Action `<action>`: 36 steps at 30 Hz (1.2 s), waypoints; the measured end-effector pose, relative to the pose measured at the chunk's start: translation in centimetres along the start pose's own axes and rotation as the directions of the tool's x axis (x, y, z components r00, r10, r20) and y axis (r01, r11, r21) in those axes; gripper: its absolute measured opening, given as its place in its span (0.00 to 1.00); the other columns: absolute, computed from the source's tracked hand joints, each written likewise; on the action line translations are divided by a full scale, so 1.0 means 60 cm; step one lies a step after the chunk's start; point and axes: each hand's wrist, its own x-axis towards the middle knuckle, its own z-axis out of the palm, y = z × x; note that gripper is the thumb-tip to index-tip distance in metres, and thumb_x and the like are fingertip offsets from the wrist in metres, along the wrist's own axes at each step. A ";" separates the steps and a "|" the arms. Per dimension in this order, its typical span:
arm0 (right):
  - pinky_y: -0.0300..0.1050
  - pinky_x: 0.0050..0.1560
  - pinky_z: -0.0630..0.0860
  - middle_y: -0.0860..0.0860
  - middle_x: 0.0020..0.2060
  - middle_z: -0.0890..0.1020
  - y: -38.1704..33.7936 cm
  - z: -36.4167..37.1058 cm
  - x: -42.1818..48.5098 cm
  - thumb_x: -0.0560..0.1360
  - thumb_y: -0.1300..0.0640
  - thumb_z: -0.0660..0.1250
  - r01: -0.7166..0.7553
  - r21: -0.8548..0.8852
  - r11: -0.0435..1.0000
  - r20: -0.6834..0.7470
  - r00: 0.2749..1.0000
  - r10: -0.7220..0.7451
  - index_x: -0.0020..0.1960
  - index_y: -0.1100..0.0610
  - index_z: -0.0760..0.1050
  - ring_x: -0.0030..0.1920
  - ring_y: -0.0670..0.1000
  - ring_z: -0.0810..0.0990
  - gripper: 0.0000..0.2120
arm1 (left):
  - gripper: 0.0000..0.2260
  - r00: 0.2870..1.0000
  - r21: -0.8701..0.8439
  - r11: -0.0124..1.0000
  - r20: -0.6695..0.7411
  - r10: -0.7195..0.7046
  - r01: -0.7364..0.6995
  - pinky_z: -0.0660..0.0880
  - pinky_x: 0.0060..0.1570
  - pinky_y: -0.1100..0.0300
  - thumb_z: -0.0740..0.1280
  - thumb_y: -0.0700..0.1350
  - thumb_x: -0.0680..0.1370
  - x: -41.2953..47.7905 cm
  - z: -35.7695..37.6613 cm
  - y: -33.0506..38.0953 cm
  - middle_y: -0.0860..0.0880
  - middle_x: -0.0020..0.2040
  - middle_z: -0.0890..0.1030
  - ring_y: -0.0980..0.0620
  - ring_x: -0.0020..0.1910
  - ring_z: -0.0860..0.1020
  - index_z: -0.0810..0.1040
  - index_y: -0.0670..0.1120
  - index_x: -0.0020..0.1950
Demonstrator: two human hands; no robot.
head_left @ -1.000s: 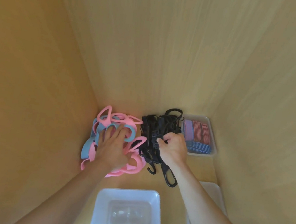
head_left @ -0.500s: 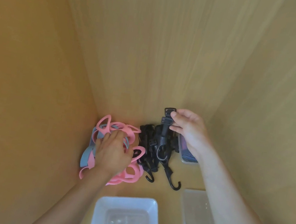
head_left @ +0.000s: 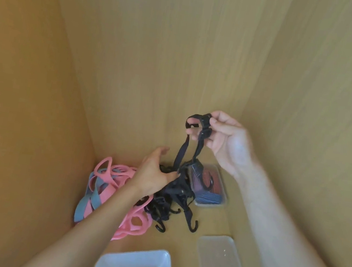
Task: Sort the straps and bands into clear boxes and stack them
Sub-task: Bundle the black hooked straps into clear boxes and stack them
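Right hand (head_left: 227,139): a black strap (head_left: 181,151) is pinched at its buckle end, raised.
Left hand (head_left: 155,172): fingers are loosely spread; the thumb is laid against the black strap tangle (head_left: 171,200).

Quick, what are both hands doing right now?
Left hand: open, touching the pile of black hooked straps.
Right hand: pinching one black webbing strap, held up.

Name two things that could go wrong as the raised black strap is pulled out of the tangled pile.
1. The black webbing strap, pinched by the right hand, runs down into the tangled black hooked straps; pulling may drag the whole heap up.
2. The heap's black plastic hooks lie beside the pink rubber loops and could snag them, mixing the sorts.
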 end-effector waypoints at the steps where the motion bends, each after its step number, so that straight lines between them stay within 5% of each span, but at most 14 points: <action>1: 0.53 0.50 0.79 0.64 0.51 0.84 -0.012 0.003 -0.001 0.80 0.67 0.56 0.017 0.012 1.000 0.015 1.000 -0.017 0.45 0.60 0.71 0.47 0.63 0.84 0.08 | 0.39 0.998 -0.025 0.999 0.050 -0.036 0.037 0.68 0.70 0.53 0.78 0.56 0.70 0.005 0.004 0.008 0.55 0.73 0.70 0.53 0.71 0.68 0.63 0.55 0.76; 4: 0.52 0.47 0.79 0.64 0.52 0.84 -0.053 0.013 -0.003 0.78 0.65 0.57 0.073 0.051 0.996 0.048 0.996 -0.075 0.46 0.60 0.71 0.46 0.63 0.84 0.06 | 0.36 0.970 -0.051 0.988 0.201 -0.134 0.147 0.69 0.70 0.51 0.76 0.53 0.73 0.010 0.021 0.021 0.51 0.70 0.73 0.50 0.69 0.71 0.65 0.51 0.77; 8: 0.50 0.44 0.79 0.63 0.53 0.83 -0.110 0.020 -0.002 0.78 0.64 0.56 0.144 0.072 0.987 0.051 0.988 -0.148 0.48 0.60 0.69 0.44 0.63 0.84 0.04 | 0.18 0.915 -0.156 0.958 0.365 -0.172 0.242 0.75 0.51 0.66 0.67 0.38 0.79 -0.002 0.028 0.029 0.47 0.55 0.83 0.52 0.54 0.79 0.75 0.41 0.69; 11: 0.48 0.41 0.78 0.63 0.54 0.83 -0.146 0.025 0.000 0.80 0.64 0.55 0.170 0.058 0.984 0.038 0.984 -0.172 0.48 0.60 0.69 0.43 0.62 0.84 0.05 | 0.23 0.903 -0.367 0.899 0.425 -0.068 0.240 0.74 0.62 0.55 0.62 0.36 0.73 -0.025 0.019 0.063 0.49 0.61 0.82 0.50 0.63 0.78 0.76 0.47 0.68; 15: 0.46 0.36 0.76 0.61 0.53 0.84 -0.160 0.035 0.005 0.80 0.64 0.54 0.163 0.018 0.986 0.010 0.986 -0.164 0.49 0.59 0.69 0.40 0.60 0.83 0.05 | 0.30 0.864 -0.579 0.797 0.478 0.160 0.173 0.73 0.63 0.52 0.65 0.40 0.66 -0.038 0.011 0.117 0.46 0.65 0.80 0.47 0.65 0.78 0.73 0.46 0.70; 17: 0.44 0.33 0.75 0.59 0.52 0.85 -0.161 0.037 0.008 0.80 0.63 0.55 0.151 0.031 0.988 -0.012 0.988 -0.151 0.51 0.59 0.69 0.39 0.59 0.83 0.05 | 0.26 0.853 -0.533 0.838 0.486 0.191 0.116 0.74 0.63 0.53 0.71 0.43 0.71 -0.037 0.008 0.137 0.46 0.63 0.82 0.47 0.63 0.80 0.73 0.46 0.69; 20: 0.42 0.31 0.73 0.58 0.51 0.85 -0.164 0.041 0.013 0.81 0.61 0.56 0.137 0.061 0.989 -0.048 0.990 -0.134 0.51 0.59 0.69 0.36 0.57 0.83 0.04 | 0.14 0.897 -0.391 0.921 0.408 0.171 0.002 0.77 0.49 0.69 0.75 0.40 0.75 -0.028 0.015 0.143 0.53 0.53 0.85 0.59 0.51 0.83 0.78 0.47 0.59; 24: 0.40 0.27 0.68 0.56 0.48 0.84 -0.173 0.042 0.016 0.81 0.60 0.60 0.126 0.057 0.990 -0.095 0.988 -0.120 0.49 0.58 0.73 0.32 0.53 0.79 0.04 | 0.02 0.943 -0.323 0.946 0.304 0.135 -0.032 0.76 0.48 0.63 0.71 0.38 0.78 -0.016 0.014 0.116 0.50 0.43 0.83 0.54 0.43 0.81 0.80 0.41 0.50; 28: 0.38 0.25 0.62 0.55 0.46 0.83 -0.187 0.029 0.012 0.77 0.66 0.63 0.177 0.104 0.979 -0.175 0.972 -0.158 0.44 0.58 0.72 0.30 0.49 0.71 0.05 | 0.06 0.959 -0.260 0.964 0.284 0.015 0.062 0.73 0.40 0.67 0.71 0.53 0.78 -0.024 -0.008 0.079 0.59 0.34 0.81 0.61 0.35 0.79 0.80 0.53 0.45; 32: 0.36 0.25 0.62 0.52 0.43 0.81 -0.190 0.021 0.011 0.76 0.70 0.62 0.227 0.148 0.963 -0.246 0.951 -0.187 0.42 0.59 0.75 0.29 0.46 0.69 0.09 | 0.17 0.953 -0.207 0.961 0.278 -0.120 0.181 0.75 0.48 0.61 0.70 0.72 0.69 -0.039 -0.026 0.045 0.61 0.38 0.84 0.62 0.42 0.82 0.84 0.61 0.46; 36: 0.39 0.30 0.68 0.53 0.41 0.79 -0.179 0.021 0.013 0.75 0.75 0.60 0.249 0.147 0.957 -0.241 0.948 -0.210 0.49 0.63 0.76 0.32 0.48 0.73 0.10 | 0.23 0.894 -0.395 0.846 0.405 -0.190 0.358 0.74 0.59 0.54 0.77 0.63 0.69 -0.043 -0.045 0.021 0.53 0.52 0.86 0.53 0.55 0.83 0.84 0.51 0.57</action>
